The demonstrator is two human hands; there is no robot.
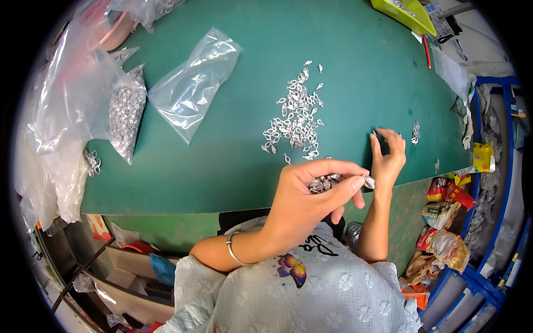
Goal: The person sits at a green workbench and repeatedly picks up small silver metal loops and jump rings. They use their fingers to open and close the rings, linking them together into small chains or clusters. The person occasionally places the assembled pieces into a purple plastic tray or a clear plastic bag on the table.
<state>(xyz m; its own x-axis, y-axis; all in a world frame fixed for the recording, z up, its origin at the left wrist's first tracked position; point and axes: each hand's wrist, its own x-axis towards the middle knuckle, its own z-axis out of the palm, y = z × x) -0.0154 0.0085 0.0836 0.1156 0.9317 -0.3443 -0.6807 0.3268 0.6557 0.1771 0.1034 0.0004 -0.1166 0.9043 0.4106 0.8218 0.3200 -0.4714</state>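
A: Left hand (311,191)?
B: Cupped, palm up, holding a heap of small silver metal clasps (323,183) — thumb and forefinger pinch one more clasp (369,182) at its 3 o'clock tip. Silver bangle (233,248) on that wrist.
A: Right hand (387,155)?
B: Fingers curled down, tips pressed on the green mat (233,166) at 2 o'clock from the left hand — can't tell if it grips anything.
A: Loose stock?
B: Scattered pile of clasps (297,119) on the mat, 12 o'clock from the cupped hand, close. A few strays (415,132) at the right hand's 2 o'clock.
A: Further out?
B: Empty clear zip bag (191,89) at 10 o'clock, then a bag full of clasps (126,114) beyond it, crumpled clear plastic (61,111) at far 9. Yellow-green tray (405,14) at 1 o'clock, top edge.
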